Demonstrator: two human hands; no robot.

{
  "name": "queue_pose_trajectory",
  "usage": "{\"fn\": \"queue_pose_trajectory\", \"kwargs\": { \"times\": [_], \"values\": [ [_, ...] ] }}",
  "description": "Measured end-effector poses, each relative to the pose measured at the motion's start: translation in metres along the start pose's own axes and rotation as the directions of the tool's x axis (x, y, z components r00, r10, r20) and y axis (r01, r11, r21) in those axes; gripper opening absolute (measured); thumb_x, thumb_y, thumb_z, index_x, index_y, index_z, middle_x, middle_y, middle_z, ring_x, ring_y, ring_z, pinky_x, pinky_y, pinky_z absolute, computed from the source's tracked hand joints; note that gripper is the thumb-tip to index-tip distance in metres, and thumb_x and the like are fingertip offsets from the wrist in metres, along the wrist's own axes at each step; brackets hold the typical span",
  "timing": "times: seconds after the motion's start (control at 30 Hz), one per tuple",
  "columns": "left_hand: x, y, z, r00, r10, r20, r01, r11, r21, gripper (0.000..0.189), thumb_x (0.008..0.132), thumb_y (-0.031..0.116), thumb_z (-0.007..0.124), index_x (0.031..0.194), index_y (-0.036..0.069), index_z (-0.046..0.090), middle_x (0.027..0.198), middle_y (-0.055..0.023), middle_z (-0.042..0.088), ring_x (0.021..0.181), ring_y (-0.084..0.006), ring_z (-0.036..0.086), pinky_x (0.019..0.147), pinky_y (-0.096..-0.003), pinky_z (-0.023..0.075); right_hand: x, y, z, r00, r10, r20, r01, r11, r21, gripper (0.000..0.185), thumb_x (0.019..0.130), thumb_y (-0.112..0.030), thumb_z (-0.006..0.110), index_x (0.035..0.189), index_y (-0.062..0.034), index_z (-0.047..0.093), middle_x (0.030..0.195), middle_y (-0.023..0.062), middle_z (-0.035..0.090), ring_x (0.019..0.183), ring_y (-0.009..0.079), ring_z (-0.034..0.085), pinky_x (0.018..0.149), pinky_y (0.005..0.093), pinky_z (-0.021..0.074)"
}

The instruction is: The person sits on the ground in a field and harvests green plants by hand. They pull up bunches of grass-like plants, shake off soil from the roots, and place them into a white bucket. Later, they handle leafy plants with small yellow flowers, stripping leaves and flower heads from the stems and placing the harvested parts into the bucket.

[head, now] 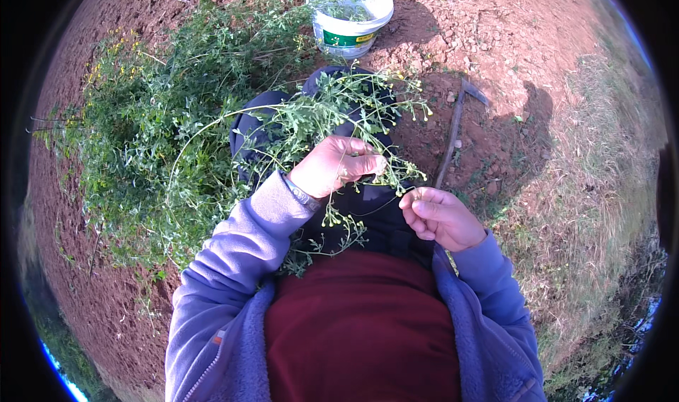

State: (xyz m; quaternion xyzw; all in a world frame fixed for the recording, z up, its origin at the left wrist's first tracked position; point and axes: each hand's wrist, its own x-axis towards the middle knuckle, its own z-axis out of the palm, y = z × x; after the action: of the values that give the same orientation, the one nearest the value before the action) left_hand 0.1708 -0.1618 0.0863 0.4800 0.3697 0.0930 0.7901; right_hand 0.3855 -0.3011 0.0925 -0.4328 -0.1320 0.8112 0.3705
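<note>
A leafy green stem with small yellow flower buds lies across my knees. My left hand is closed on it, thumb and forefinger pinching a budded sprig near the middle. Lower right of it, my right hand has its fingertips together at the tip of a thin sprig; what lies between the fingers is too small to tell. Beyond my knees stands a white plastic bucket with a green label, some green sprigs in it and over its rim.
A large heap of cut leafy plants with yellow flowers lies at my left. A hoe with a wooden handle rests on the reddish soil to the right of my knees. Dry grass covers the ground at far right.
</note>
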Motion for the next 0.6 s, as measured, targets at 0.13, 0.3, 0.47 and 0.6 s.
{"fn": "queue_pose_trajectory", "kwargs": {
  "times": [0.13,0.3,0.47,0.6],
  "values": [
    [-0.002,0.002,0.002,1.0,0.026,0.0,-0.026,0.999,-0.028,0.022,0.089,0.026,0.069,0.094,0.005,0.071,0.078,0.0029,0.066,0.065,-0.0032,0.051,0.06,-0.0192,0.0401,0.012,-0.005,0.009,0.999,-0.018,0.038,0.018,1.0,-0.017,0.024,0.099,-0.023,0.049,0.098,-0.0006,0.059,0.082,0.0041,0.057,0.062,0.0074,0.049,0.049,0.0207,0.0364],
    [0.0,-0.001,0.008,0.996,0.087,-0.007,-0.087,0.996,0.004,0.019,0.091,0.022,0.066,0.091,0.004,0.07,0.074,0.0021,0.063,0.064,-0.0054,0.053,0.06,-0.0211,0.0411,0.023,-0.013,0.027,0.994,-0.039,0.106,0.036,0.999,0.038,0.035,0.103,-0.028,0.041,0.106,0.0029,0.057,0.082,0.0043,0.056,0.062,0.0087,0.049,0.049,0.0219,0.0374],
    [0.002,-0.008,0.01,0.988,0.152,-0.003,-0.152,0.988,0.013,0.018,0.091,0.022,0.066,0.091,0.004,0.07,0.074,0.0031,0.063,0.064,-0.0047,0.052,0.059,-0.0215,0.0411,0.03,-0.013,0.036,0.996,-0.064,0.054,0.065,0.998,-0.017,0.033,0.101,-0.03,0.046,0.1,0.0007,0.059,0.076,0.0005,0.054,0.059,0.006,0.046,0.048,0.0203,0.0352],
    [0.003,-0.008,0.005,0.997,0.067,-0.04,-0.064,0.995,0.073,0.015,0.089,0.019,0.067,0.091,0.005,0.071,0.075,0.002,0.066,0.062,-0.0048,0.051,0.056,-0.0205,0.0404,0.028,-0.009,0.028,0.993,-0.068,0.096,0.066,0.998,0.025,0.027,0.101,-0.026,0.048,0.097,-0.0009,0.059,0.075,0.0011,0.054,0.058,0.0063,0.045,0.046,0.0206,0.0343]
  ]
}}
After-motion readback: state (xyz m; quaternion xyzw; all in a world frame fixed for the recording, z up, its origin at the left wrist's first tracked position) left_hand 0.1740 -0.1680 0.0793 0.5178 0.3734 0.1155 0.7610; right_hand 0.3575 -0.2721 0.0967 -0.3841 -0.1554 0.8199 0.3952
